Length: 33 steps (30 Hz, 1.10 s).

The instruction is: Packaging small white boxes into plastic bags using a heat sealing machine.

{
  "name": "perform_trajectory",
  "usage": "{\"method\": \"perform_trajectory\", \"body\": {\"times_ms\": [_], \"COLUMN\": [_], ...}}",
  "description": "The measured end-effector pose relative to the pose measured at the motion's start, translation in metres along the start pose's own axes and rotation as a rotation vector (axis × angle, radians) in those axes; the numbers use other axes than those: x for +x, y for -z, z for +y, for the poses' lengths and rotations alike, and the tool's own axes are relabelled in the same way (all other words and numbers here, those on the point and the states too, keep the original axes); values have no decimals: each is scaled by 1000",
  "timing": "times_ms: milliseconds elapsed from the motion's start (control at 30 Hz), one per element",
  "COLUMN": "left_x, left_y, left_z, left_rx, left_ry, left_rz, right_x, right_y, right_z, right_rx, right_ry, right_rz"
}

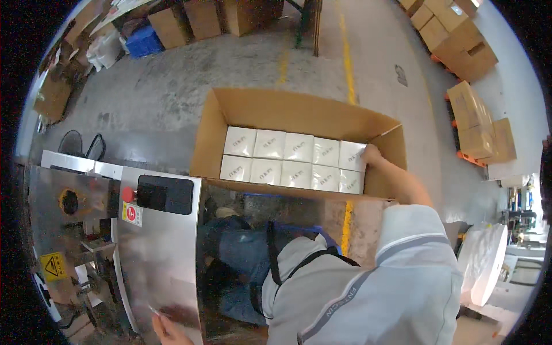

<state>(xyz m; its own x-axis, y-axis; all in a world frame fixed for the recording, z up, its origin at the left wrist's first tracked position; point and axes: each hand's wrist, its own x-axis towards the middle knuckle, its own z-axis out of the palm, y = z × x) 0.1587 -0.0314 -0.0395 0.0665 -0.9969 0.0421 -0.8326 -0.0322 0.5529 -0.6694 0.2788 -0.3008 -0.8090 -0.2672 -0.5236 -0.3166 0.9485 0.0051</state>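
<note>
A large open cardboard carton (299, 106) holds several white square boxes in two rows, with printed tops under shiny clear wrap. My right arm reaches into the carton's right end. There my right hand (372, 155) is closed on the edge of the far-right white box (352, 154); some of its fingers are hidden between that box and the carton wall. At the lower left, my left hand (169, 332) is over the metal machine top (158, 253), its visible fingers stretched out. A faint pale streak shows by its fingertips, too blurred to make out.
A black phone (165, 194) lies on the metal top beside a red button (128, 194). Machine parts with a yellow warning label (53, 266) stand at left. Stacked cartons (474, 123) line the right; more cartons and a blue bundle (144, 41) are at the far left.
</note>
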Motion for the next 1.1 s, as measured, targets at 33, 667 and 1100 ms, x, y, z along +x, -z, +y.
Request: {"method": "perform_trajectory", "body": {"times_ms": [33, 667, 1100], "left_x": [-4, -133, -171], "left_y": [6, 175, 183], "left_z": [4, -6, -18], "left_rx": [-9, 384, 461], "left_ry": [11, 556, 476], "left_rz": [-14, 565, 751], "right_x": [-6, 55, 72], "right_y": [-3, -142, -191], "right_z": [0, 50, 58], "right_rx": [-64, -794, -464], "right_ry": [83, 878, 988], "right_rz": [167, -478, -855]}}
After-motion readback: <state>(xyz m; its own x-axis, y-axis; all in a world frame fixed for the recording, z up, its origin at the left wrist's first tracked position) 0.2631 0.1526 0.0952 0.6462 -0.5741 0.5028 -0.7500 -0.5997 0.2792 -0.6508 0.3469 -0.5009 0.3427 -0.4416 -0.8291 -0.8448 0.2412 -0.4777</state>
